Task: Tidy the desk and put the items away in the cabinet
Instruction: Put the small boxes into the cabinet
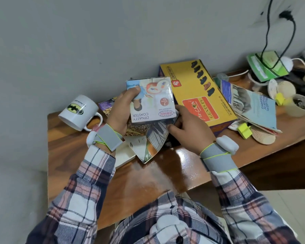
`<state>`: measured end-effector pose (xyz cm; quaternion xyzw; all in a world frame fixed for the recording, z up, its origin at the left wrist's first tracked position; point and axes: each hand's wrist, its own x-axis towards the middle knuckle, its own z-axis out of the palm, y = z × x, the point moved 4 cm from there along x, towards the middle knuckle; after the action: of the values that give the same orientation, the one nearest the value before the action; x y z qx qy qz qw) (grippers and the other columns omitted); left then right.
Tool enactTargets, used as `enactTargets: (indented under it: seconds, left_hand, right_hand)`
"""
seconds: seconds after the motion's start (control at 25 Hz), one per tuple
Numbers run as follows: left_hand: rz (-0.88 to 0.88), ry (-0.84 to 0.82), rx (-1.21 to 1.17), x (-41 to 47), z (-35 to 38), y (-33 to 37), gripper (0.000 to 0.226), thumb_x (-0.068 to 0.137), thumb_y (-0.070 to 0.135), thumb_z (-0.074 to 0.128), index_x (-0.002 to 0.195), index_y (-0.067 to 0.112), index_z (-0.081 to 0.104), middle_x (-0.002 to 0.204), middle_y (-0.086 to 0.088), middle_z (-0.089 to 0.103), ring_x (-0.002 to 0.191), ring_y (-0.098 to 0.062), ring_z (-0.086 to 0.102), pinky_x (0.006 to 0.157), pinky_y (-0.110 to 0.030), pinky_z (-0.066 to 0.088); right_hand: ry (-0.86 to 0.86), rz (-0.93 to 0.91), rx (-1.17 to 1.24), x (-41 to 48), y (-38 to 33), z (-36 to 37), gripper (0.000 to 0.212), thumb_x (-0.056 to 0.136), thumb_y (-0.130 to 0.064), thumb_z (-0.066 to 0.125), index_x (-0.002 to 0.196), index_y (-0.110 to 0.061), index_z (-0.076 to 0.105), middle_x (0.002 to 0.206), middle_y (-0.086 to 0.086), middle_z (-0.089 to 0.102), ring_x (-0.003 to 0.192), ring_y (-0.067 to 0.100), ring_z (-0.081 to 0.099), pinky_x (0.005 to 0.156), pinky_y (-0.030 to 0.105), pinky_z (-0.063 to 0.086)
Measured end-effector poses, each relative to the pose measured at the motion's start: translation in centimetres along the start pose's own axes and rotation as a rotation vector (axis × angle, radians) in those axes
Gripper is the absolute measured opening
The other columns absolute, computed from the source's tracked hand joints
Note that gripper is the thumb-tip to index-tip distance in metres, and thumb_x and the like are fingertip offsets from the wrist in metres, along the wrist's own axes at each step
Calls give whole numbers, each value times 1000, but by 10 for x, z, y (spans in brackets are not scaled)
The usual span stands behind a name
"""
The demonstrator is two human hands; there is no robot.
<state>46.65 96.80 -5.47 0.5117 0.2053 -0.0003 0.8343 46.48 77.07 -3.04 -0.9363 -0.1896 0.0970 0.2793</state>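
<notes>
Over desk (165,171), coaster box (153,103) on L hand's (119,111) fingers, thumb (135,90) atop.

Bare strip of glossy brown wooden surface (174,166) open along the near edge, white bat-logo mug (77,111) on its side at the left end, long yellow cardboard box (197,95) and blue booklet pile (252,106) crowding the back right, black cables (267,35) hanging above them

Mug (77,112) is at the left end of the table (165,173), near the wall. Coaster box (151,101) is up over a magazine (148,143) mid-table. Shoe box (197,92) is just right of it, back against the wall, then booklets (250,104) piled to its right, and cups (299,104) at the far right.
</notes>
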Motion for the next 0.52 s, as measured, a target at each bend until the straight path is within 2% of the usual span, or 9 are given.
enactTargets:
  seconds: [0.08, 0.16, 0.28, 0.36, 0.44, 0.52]
  left_hand:
    - [27, -37, 20, 6, 10, -2, 44, 98, 28, 53, 134, 3, 55, 126, -22, 64, 116, -42, 60, 103, -56, 46]
    - [71, -94, 35, 11, 23, -2, 43, 96, 29, 55, 131, 5, 58, 122, -19, 67, 109, -37, 65, 97, -50, 52]
    - [82, -130, 63, 20, 50, -4, 43, 98, 30, 54, 132, 5, 56, 120, -18, 68, 107, -36, 66, 94, -49, 53]
    - [69, -130, 97, 21, 70, -9, 51, 95, 38, 58, 133, 5, 54, 120, -19, 68, 106, -36, 67, 93, -49, 53]
    - [49, -97, 161, 23, 87, -14, 61, 89, 45, 62, 133, 5, 50, 113, -15, 69, 99, -31, 68, 87, -47, 53]
    - [86, -88, 251, 27, 101, -18, 62, 94, 43, 60, 136, 0, 44, 97, -4, 65, 89, -19, 66, 82, -38, 52]
  right_hand:
    - [86, 33, 12, -1, 5, -8, 52, 89, -32, 59, 138, -29, 42, 74, -6, 62, 73, 22, 59, 58, 37, 46]
    - [154, 49, 27, -3, 12, -19, 41, 91, -32, 54, 131, -29, 49, 75, -5, 63, 74, 23, 59, 61, 38, 47]
    - [224, 77, 182, -7, 27, -31, 34, 93, -35, 41, 124, -30, 54, 90, -4, 67, 82, 25, 60, 71, 43, 50]
    - [289, 96, 280, -8, 39, -37, 33, 94, -38, 37, 121, -31, 54, 90, 1, 66, 83, 28, 59, 76, 47, 51]
    - [331, 113, 360, -7, 51, -42, 41, 93, -45, 34, 130, -34, 50, 90, 4, 66, 83, 27, 60, 78, 49, 51]
    - [362, 126, 423, -5, 64, -48, 49, 92, -51, 36, 139, -39, 43, 106, -7, 67, 93, 14, 60, 86, 41, 50]
